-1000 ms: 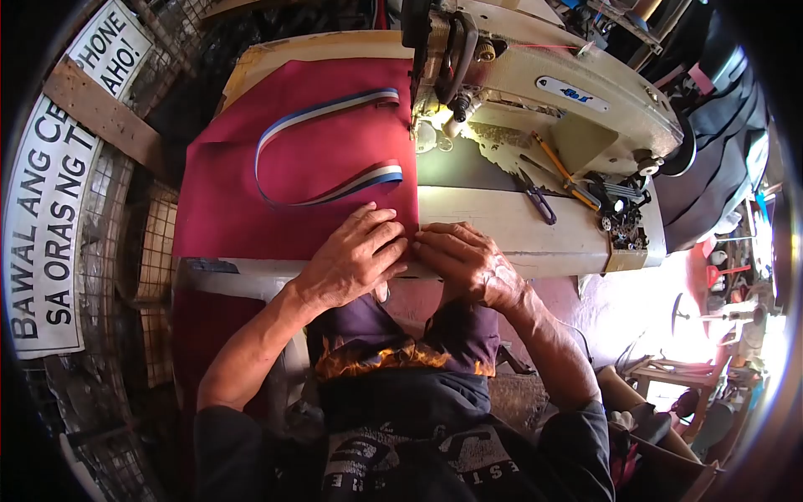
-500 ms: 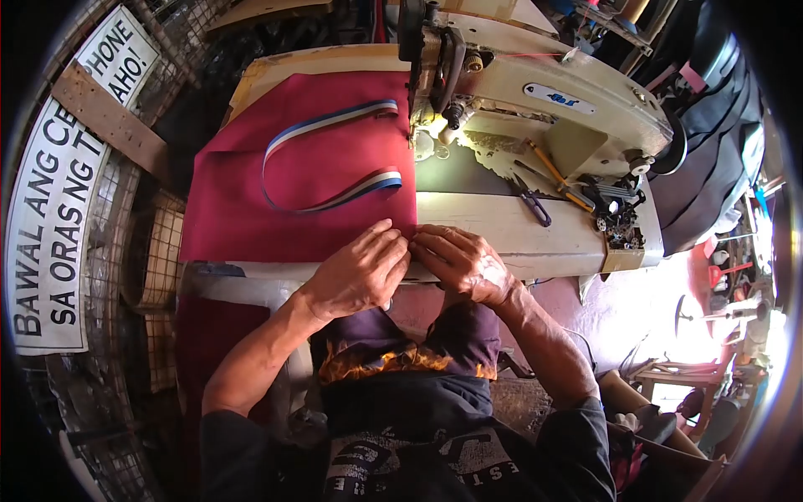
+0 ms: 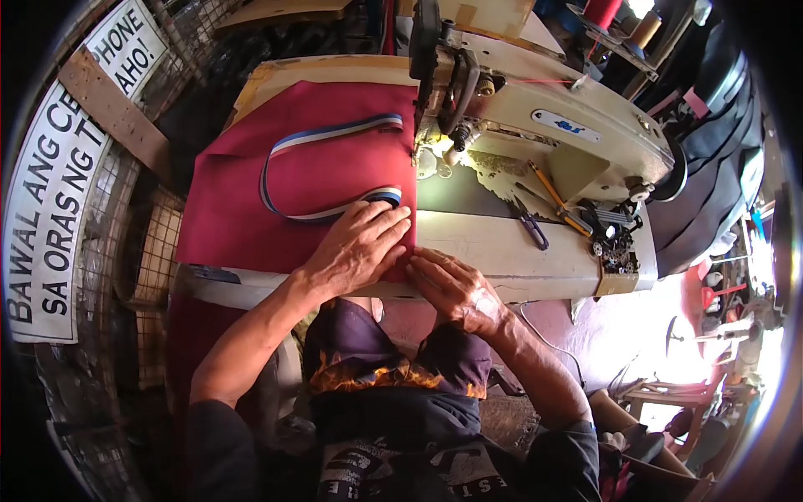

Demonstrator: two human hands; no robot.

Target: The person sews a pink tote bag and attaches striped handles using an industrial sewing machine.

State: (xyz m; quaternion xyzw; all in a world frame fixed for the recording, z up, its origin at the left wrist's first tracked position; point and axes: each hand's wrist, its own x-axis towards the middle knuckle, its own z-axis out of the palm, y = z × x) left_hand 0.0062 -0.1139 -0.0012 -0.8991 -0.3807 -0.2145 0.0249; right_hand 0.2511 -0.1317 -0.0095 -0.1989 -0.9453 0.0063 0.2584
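Red cloth (image 3: 242,184) lies on the sewing machine table, its right edge running under the needle area of the sewing machine (image 3: 535,92). A striped blue, white and black strap (image 3: 269,167) forms a loop on the cloth. My left hand (image 3: 358,243) rests flat on the cloth, fingers extended, its fingertips by the lower end of the strap. At the cloth's lower right corner, my right hand (image 3: 456,289) has its fingers together on the edge; whether they pinch it is hard to make out.
On the machine table (image 3: 502,259) lie purple-handled snips (image 3: 533,228), a yellow pencil-like tool (image 3: 548,186) and a pile of small metal parts (image 3: 615,243). Thread spools (image 3: 600,12) stand at the top right. A wire grille with signs (image 3: 42,226) is on the left.
My left hand has moved up onto the cloth beside the strap's lower end, away from my right hand, and its fingers have flattened. My right hand has shifted slightly down with the cloth corner.
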